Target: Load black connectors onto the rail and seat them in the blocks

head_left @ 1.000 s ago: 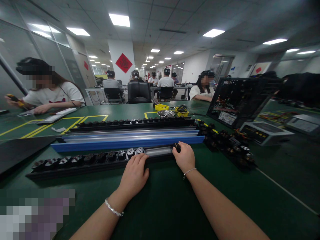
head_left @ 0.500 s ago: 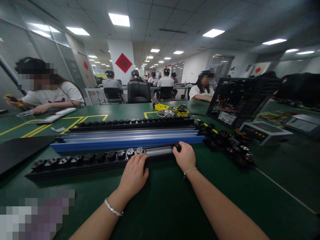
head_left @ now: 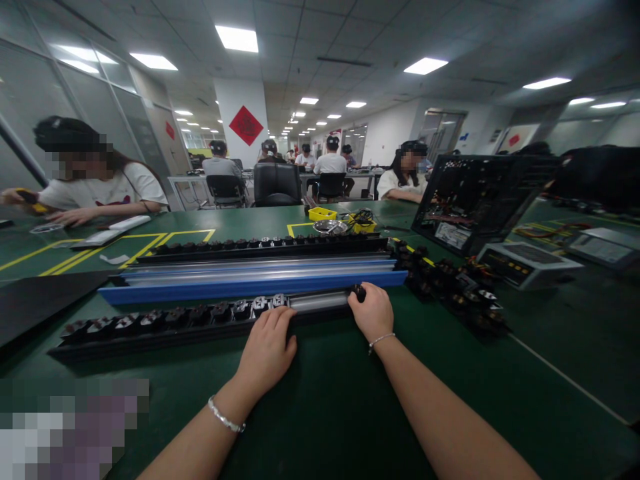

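Note:
In front of me lies a long black rail (head_left: 165, 343). Its left part carries a row of black socket modules (head_left: 177, 315) with silvery contacts, while bare metal channel (head_left: 320, 302) shows toward the right. My left hand (head_left: 267, 347) rests over the rail's near edge, fingers laid out beside the last modules and thumb apart. My right hand (head_left: 373, 310) is closed around a small black piece (head_left: 358, 292), apparently another socket module, at the rail's right end. How the piece sits in the channel is hidden by the fingers.
Behind the rail are a blue-edged channel (head_left: 165, 293) and a second filled rail (head_left: 260, 245). Loose black modules (head_left: 465, 297), a power supply (head_left: 530, 265) and an open computer case (head_left: 465, 200) stand right. A co-worker (head_left: 100, 173) sits at the left.
My right hand has shifted slightly right along the rail with the black piece. My left hand stays put. The co-worker's hand with the yellow-black tool has moved left.

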Demonstrator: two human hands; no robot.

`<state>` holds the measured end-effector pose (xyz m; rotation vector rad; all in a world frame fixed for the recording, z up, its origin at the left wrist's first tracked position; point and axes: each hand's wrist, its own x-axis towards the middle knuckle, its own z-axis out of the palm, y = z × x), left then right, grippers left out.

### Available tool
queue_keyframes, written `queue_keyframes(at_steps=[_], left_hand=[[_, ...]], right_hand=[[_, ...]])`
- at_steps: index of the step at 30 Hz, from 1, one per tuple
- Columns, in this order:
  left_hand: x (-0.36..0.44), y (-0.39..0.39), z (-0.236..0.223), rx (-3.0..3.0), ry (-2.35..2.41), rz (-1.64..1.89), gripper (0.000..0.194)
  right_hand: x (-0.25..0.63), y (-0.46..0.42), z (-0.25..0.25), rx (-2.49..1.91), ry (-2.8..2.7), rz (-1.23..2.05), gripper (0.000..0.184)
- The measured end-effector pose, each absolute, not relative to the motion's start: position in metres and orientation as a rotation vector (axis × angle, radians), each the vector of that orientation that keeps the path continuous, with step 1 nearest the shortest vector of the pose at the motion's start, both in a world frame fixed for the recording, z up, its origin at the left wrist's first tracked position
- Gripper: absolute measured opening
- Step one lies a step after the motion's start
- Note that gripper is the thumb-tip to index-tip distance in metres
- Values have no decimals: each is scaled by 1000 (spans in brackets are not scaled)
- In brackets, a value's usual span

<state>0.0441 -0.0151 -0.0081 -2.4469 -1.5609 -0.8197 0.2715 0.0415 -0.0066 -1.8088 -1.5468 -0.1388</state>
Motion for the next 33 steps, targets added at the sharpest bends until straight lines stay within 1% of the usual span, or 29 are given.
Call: queue_keyframes(at_steps=[16, 22, 33], left_hand=[[43, -15, -9, -2449, -1558, -824, 40], [43, -15, -8, -2443, -1557, -822, 40], [43, -15, -9, -2440, -1538, -844, 40]], right_hand=[[273, 41, -5, -1855, -1526, -117, 37], [275, 41, -3, -1898, -1513, -74, 32], [277, 40, 4, -1980, -1433, 40, 30]])
